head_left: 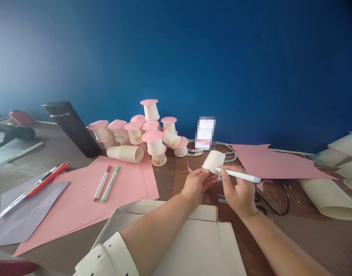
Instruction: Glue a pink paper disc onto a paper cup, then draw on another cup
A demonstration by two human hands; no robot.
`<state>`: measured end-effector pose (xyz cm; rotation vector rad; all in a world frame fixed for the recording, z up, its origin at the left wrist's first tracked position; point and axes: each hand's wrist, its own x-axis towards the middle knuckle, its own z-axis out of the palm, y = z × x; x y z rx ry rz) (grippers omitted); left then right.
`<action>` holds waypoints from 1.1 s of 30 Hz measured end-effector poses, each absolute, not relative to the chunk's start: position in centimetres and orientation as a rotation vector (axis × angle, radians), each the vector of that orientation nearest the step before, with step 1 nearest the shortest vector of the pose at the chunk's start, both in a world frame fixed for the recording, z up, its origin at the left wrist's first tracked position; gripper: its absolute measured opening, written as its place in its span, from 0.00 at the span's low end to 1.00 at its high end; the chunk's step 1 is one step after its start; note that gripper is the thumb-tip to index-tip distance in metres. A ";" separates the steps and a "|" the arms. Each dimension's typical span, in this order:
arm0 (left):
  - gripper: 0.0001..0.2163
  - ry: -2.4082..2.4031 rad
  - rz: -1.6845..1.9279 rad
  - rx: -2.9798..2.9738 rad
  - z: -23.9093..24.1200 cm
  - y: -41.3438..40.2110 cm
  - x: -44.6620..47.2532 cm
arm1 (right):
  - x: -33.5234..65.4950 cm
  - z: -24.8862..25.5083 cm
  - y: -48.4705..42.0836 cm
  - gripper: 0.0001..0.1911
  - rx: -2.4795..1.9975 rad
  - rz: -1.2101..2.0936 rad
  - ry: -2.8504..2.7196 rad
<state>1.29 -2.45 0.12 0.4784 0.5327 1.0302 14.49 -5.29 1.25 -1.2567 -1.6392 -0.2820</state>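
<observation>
My left hand (197, 184) grips a white paper cup (214, 161) by its lower edge, the cup tilted above the table. In my right hand (239, 191) is a white marker pen (240, 175), its tip at the cup's side and its light blue end pointing right. Whether the tip touches the cup I cannot tell. Behind and to the left stand several paper cups with pink paper discs (153, 137) on top, some stacked. A row of nested cups (125, 153) lies on its side in front of them.
Pink paper sheets (78, 207) lie at left with a brown marker (102, 183), a green marker (110, 184) and an orange utility knife (46, 180). A black flask (75, 128) stands behind. A lit phone (205, 133) leans at the wall; cardboard (204, 245) lies below my arms.
</observation>
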 end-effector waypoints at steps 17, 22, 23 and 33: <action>0.11 0.603 1.032 0.553 0.2 -2.5 1.4 | 14.5 1.2 -5.2 0.08 -1.252 -0.284 -1.635; 0.12 0.617 1.044 0.597 0.1 -2.6 1.5 | 14.5 1.1 -5.2 0.08 -1.249 -0.296 -1.637; 0.13 0.620 1.047 0.604 0.1 -2.6 1.6 | 14.5 1.1 -5.2 0.07 -1.249 -0.297 -1.640; 0.13 0.743 1.075 0.770 0.2 -2.8 1.7 | 14.5 1.2 -5.2 0.08 -1.244 -0.303 -1.650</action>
